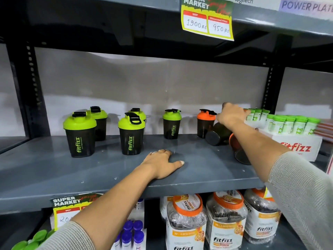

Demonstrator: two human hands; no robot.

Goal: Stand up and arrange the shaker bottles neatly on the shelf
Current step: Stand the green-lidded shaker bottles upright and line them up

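Note:
Several black shaker bottles with green lids stand upright on the grey shelf (54, 170): two at the left (80, 136) (98, 121), two in the middle (131, 136) (137, 112), and one further right (172, 125). An orange-lidded shaker (205, 123) stands beside them. A dark shaker (218, 135) lies tipped with its base toward me. My right hand (231, 116) is curled over its far end. Another shaker (238, 150) with an orange lid lies under my right forearm, partly hidden. My left hand (162, 163) rests flat on the shelf.
A white Fitfizz box (302, 147) holding green-capped tubes (292, 123) sits at the shelf's right end. Below are orange-lidded jars (185, 224) and purple-capped tubes (131, 233). A yellow price tag (207, 18) hangs from the shelf above. Black uprights flank the bay.

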